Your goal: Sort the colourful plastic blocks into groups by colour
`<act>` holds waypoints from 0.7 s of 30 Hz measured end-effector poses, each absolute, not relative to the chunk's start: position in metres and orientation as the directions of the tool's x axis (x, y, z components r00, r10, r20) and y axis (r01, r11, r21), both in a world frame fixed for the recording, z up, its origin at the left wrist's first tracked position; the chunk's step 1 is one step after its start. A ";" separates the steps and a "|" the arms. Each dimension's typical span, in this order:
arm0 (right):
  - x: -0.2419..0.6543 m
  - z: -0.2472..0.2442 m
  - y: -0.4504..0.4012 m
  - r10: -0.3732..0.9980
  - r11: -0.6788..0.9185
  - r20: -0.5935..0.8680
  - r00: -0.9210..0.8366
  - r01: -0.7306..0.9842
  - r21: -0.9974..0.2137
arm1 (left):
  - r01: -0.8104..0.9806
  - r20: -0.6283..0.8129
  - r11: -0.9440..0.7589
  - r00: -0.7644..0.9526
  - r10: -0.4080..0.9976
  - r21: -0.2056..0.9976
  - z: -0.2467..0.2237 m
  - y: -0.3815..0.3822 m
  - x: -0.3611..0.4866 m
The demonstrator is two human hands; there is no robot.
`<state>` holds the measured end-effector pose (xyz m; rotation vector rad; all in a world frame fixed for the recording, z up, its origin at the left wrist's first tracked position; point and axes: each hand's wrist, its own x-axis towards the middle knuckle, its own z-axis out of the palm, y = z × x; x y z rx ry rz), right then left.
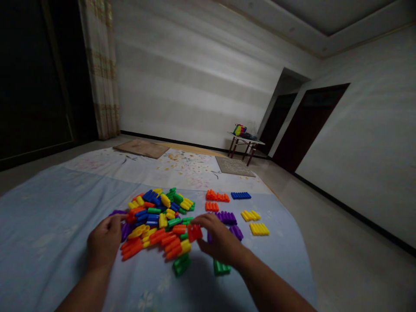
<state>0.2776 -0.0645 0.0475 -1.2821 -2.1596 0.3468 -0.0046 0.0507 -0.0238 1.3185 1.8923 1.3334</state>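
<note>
A mixed heap of ribbed plastic toy blocks point(152, 217) in orange, yellow, blue, green and purple lies on the cloth between my hands. My right hand point(221, 240) pinches a red-orange block point(195, 233) just above the heap's right edge. At the left edge, my left hand point(104, 240) has its thumb and forefinger closed at another red-orange block point(131, 216), close to purple blocks point(126, 232). Blur softens both grips. A green block point(181, 264) lies in front of the heap. Beneath my right forearm, another green block point(221, 267) is partly covered.
Sorted by colour on the right lie orange blocks point(217, 196), blue blocks point(241, 195), yellow blocks point(259, 229) and purple blocks point(236, 232). Flat boards or mats point(142, 148) rest at the cloth's far side. A small table point(248, 141) with bags stands by the wall.
</note>
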 end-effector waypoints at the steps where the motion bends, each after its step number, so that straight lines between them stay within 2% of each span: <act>1: 0.293 0.049 -0.052 0.872 0.472 0.384 -0.304 0.728 -0.497 | 0.435 0.142 0.063 -0.423 0.895 0.898 -0.023 0.050 -0.005; 4: 0.342 0.045 -0.010 0.896 0.338 0.423 -0.133 0.822 -0.458 | 0.445 0.155 0.049 -0.410 0.899 0.894 -0.023 0.049 -0.005; 7: 0.381 0.033 0.029 0.946 0.072 0.318 0.059 0.920 -0.386 | 0.452 0.167 0.042 -0.413 0.895 0.891 -0.025 0.050 -0.005; 9: 0.398 0.024 0.048 0.950 -0.005 0.286 0.121 0.927 -0.375 | 0.448 0.163 0.045 -0.415 0.895 0.893 -0.026 0.050 -0.006; 21: 0.412 -0.015 0.101 0.975 -0.107 0.136 0.177 0.905 -0.412 | 0.405 0.131 0.055 -0.417 0.899 0.913 -0.031 0.052 -0.006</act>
